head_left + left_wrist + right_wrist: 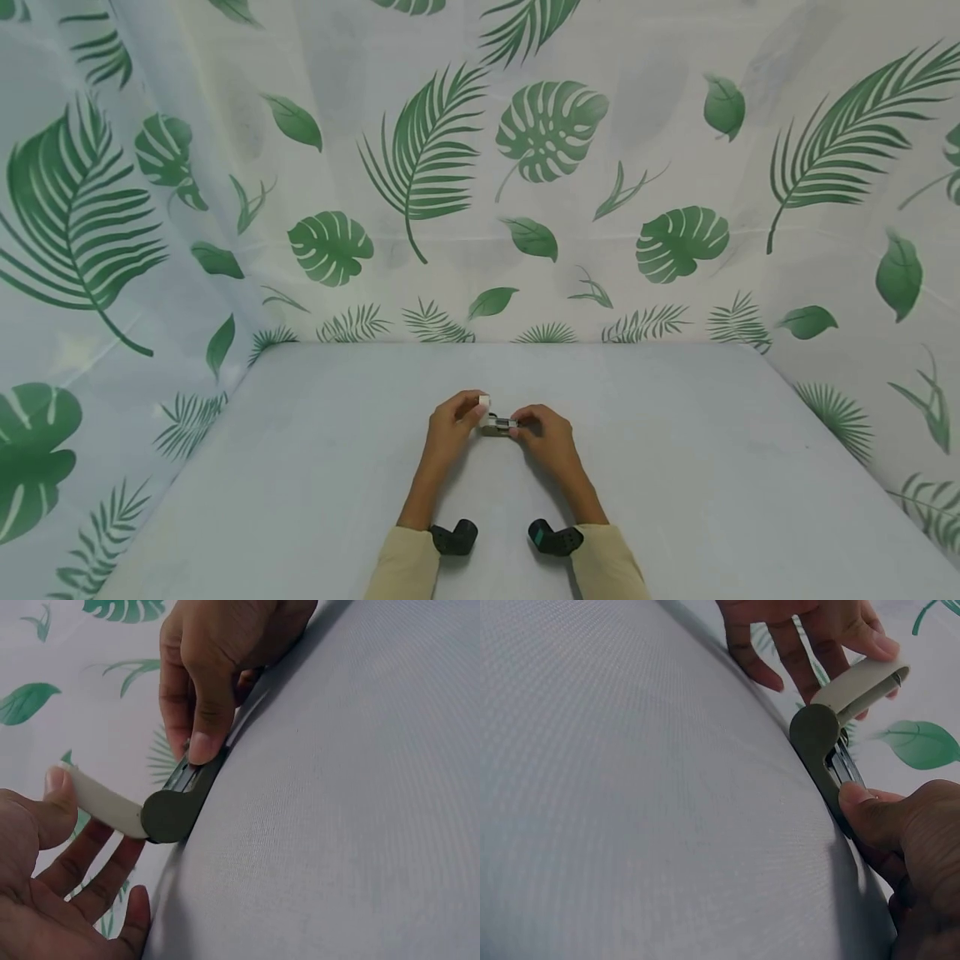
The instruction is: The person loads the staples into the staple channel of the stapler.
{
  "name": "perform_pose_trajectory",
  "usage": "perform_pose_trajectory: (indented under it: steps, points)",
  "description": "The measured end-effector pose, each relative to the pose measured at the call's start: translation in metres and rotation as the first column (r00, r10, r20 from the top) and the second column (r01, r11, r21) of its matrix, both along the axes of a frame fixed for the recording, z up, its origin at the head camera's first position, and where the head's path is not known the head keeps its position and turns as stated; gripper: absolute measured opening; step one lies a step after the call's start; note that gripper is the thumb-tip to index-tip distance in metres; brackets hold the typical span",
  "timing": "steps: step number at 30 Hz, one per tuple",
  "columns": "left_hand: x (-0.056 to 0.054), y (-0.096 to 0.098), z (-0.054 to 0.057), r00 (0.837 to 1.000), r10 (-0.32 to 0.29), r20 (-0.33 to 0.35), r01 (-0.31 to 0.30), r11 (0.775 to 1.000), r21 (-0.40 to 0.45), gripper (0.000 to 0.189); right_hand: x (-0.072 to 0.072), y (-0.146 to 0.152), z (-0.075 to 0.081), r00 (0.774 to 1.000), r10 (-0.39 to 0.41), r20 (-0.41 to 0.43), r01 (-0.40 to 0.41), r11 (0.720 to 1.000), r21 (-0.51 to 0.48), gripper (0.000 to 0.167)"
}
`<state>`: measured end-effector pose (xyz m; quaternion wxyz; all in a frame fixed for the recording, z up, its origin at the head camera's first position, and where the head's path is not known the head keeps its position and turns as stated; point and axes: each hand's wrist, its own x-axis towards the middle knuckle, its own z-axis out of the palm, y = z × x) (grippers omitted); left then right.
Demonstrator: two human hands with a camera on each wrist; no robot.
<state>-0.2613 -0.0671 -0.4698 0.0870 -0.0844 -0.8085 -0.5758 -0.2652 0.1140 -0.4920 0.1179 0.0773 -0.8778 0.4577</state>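
A small stapler [497, 431] stands open on the table, its white upper arm [106, 801] swung up from a dark green base [815, 735]. Between the two parts the metal staple channel [847, 766] is exposed. My left hand [452, 427] holds the raised white arm, thumb near its free end and fingers on the other side. At the opposite end, my right hand [551, 439] pinches the base and channel between thumb and fingers. Whether staples lie in the channel I cannot tell.
A white table [300, 467] spreads beneath both hands. Leaf-patterned white sheets [450, 275] rise behind it and along both sides. A black wrist device [455, 538] sits at the left sleeve cuff, and another [555, 539] at the right.
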Motion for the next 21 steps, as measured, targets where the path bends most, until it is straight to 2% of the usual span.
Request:
perform_pose_trajectory:
  steps: [6,16,21]
  points:
    - [-0.003,0.006,0.003,0.998,0.046,-0.051,-0.050,0.995,-0.087,0.019,0.000,-0.001,0.001,1.000,-0.008,-0.008,0.008,1.000,0.014,0.018]
    - [-0.003,0.013,0.007,0.992,0.047,-0.118,-0.063,0.989,-0.133,0.018,0.001,-0.001,0.001,1.000,-0.013,-0.025,0.013,1.000,0.027,0.018]
    - [-0.004,0.019,0.010,0.982,0.067,-0.178,-0.106,0.970,-0.218,0.018,0.001,-0.002,0.000,0.999,-0.010,-0.052,0.011,1.000,0.024,0.018]
